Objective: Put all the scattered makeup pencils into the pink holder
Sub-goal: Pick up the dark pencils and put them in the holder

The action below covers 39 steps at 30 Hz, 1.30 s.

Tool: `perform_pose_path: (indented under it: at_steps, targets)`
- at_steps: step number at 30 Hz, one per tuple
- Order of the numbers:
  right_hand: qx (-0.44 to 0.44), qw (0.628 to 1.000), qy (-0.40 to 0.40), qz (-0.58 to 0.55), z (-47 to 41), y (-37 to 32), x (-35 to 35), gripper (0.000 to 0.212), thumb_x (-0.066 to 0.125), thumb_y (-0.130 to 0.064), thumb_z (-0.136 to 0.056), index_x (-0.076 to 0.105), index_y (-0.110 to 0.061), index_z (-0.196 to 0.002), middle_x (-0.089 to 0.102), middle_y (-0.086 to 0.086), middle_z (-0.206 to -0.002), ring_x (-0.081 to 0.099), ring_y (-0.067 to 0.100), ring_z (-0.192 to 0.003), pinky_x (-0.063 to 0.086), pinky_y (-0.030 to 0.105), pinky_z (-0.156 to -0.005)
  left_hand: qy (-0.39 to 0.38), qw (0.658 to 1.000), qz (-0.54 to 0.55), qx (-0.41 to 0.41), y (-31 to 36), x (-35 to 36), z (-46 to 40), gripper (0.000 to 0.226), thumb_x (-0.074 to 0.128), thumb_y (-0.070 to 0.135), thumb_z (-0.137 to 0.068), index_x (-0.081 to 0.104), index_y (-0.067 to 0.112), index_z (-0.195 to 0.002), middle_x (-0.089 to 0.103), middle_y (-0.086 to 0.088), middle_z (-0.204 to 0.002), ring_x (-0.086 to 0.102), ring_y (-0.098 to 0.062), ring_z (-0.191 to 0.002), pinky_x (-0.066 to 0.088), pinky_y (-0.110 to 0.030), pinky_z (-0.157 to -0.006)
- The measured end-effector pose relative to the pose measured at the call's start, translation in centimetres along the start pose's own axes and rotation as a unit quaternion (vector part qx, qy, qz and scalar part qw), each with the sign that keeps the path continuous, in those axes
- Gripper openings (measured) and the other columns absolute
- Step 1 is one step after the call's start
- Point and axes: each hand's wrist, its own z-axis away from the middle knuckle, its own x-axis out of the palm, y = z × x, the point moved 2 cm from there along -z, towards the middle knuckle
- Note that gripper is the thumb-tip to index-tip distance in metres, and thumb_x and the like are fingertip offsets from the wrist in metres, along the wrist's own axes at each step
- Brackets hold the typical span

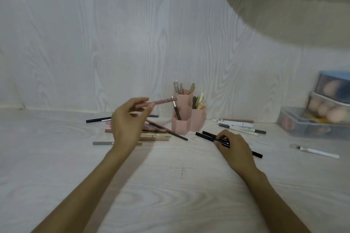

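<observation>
Head view: left hand point(126, 123) pinches pink pencil point(161, 101); right hand point(233, 149) grips black pencils point(212, 136).

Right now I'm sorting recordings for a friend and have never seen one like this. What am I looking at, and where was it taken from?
There is no machine here: one camera worn on a person's head looks forward and down at their two bare hands. The left hand is raised, holding a pink pencil that points toward the pink holder, which already has pencils standing in it. The right hand is down on the white table, gripping black pencils. More pencils lie loose in a pile behind the left hand, and white pens lie right of the holder. Clear boxes sit at the far right.
</observation>
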Motion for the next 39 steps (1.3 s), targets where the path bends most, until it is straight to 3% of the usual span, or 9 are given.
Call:
perform_pose_path:
  at_steps: [4, 10, 14, 18, 23, 28, 31, 36, 39]
  targets:
    - [0.000, 1.000, 0.001, 0.003, -0.1, 0.2, 0.1, 0.006, 0.062, -0.032, -0.088, 0.061, -0.027, -0.092, 0.062, -0.007, -0.086, 0.048, 0.013, -0.087, 0.036, 0.029, -0.066, 0.034, 0.997, -0.039, 0.062, 4.0, 2.4, -4.8, 0.020, 0.076, 0.038, -0.076, 0.066, 0.029, -0.091, 0.069, 0.018, -0.081, 0.064, 0.007, -0.074, 0.050, -0.017, -0.067]
    - [-0.001, 1.000, 0.000, -0.005, 0.0, 0.2, 0.1, 0.005, 0.060, -0.031, -0.089, 0.060, -0.027, -0.092, 0.062, -0.008, -0.089, 0.048, 0.013, -0.089, 0.040, 0.029, -0.071, -0.102, 0.971, -0.185, 0.108, 5.7, 8.3, -6.7, 0.020, 0.072, 0.038, -0.078, 0.066, 0.030, -0.095, 0.070, 0.016, -0.085, 0.064, 0.000, -0.075, 0.040, -0.015, -0.059]
    - [-0.005, 1.000, 0.000, -0.003, 0.0, 0.2, 0.1, 0.006, 0.060, -0.031, -0.089, 0.060, -0.027, -0.093, 0.062, -0.007, -0.089, 0.049, 0.013, -0.090, 0.041, 0.030, -0.071, -0.181, 0.951, -0.226, 0.107, 4.9, 10.7, -6.5, 0.038, 0.069, 0.035, -0.082, 0.060, 0.028, -0.118, 0.073, 0.008, -0.099, 0.068, -0.011, -0.092, 0.046, -0.026, -0.072]
    - [-0.004, 1.000, -0.001, -0.003, -0.1, 0.3, 0.3, 0.005, 0.060, -0.031, -0.089, 0.060, -0.028, -0.093, 0.062, -0.007, -0.088, 0.050, 0.014, -0.090, 0.042, 0.030, -0.072, -0.210, 0.956, -0.175, 0.103, 4.9, 10.6, -6.8, 0.052, 0.062, 0.031, -0.089, 0.045, 0.027, -0.138, 0.068, 0.003, -0.118, 0.065, -0.012, -0.105, 0.051, -0.035, -0.090]
    - [-0.003, 1.000, 0.001, -0.004, 0.0, 0.3, 0.1, 0.011, 0.062, -0.037, -0.086, 0.063, -0.027, -0.091, 0.063, -0.007, -0.090, 0.052, 0.015, -0.092, 0.041, 0.029, -0.074, -0.159, 0.967, -0.163, 0.114, 5.5, 7.8, -6.7, 0.024, 0.058, 0.034, -0.091, 0.063, 0.031, -0.115, 0.070, 0.012, -0.106, 0.064, -0.003, -0.096, 0.050, -0.025, -0.081]
    - [-0.014, 1.000, 0.012, 0.019, -0.3, 0.2, -0.1, 0.018, 0.068, -0.044, -0.080, 0.070, -0.027, -0.085, 0.065, -0.007, -0.096, 0.054, 0.017, -0.096, 0.042, 0.030, -0.080, -0.292, 0.903, -0.314, 0.020, 0.4, 1.1, -3.4, 0.019, 0.068, 0.051, -0.079, 0.068, 0.036, -0.092, 0.065, 0.020, -0.091, 0.062, -0.005, -0.088, 0.043, -0.026, -0.070]
    - [-0.031, 0.999, 0.027, 0.035, -0.3, 0.2, -0.1, 0.018, 0.070, -0.042, -0.079, 0.074, -0.026, -0.087, 0.064, -0.004, -0.106, 0.053, 0.019, -0.104, 0.040, 0.033, -0.085, -0.281, 0.878, -0.383, -0.054, -3.2, -3.5, -0.9, 0.023, 0.076, 0.056, -0.066, 0.064, 0.040, -0.076, 0.064, 0.023, -0.085, 0.060, -0.004, -0.084, 0.042, -0.025, -0.066]
    - [-0.038, 0.988, 0.148, 0.030, 0.1, -0.8, -1.0, 0.017, 0.069, -0.036, -0.082, 0.073, -0.021, -0.090, 0.062, -0.003, -0.090, 0.052, 0.017, -0.086, 0.041, 0.030, -0.066, -0.253, 0.894, -0.364, -0.064, -5.2, -5.0, 2.0, 0.020, 0.069, 0.059, -0.073, 0.064, 0.039, -0.074, 0.064, 0.021, -0.076, 0.058, 0.003, -0.076, 0.037, -0.019, -0.057]
    - [-0.042, 0.971, 0.235, -0.012, 0.8, -1.5, -2.0, 0.016, 0.064, -0.030, -0.087, 0.069, -0.017, -0.095, 0.065, -0.005, -0.085, 0.053, 0.013, -0.078, 0.038, 0.025, -0.061, -0.214, 0.908, -0.357, -0.038, -4.6, -2.5, 3.4, 0.018, 0.066, 0.052, -0.079, 0.068, 0.033, -0.081, 0.066, 0.014, -0.076, 0.060, -0.005, -0.077, 0.040, -0.023, -0.060]
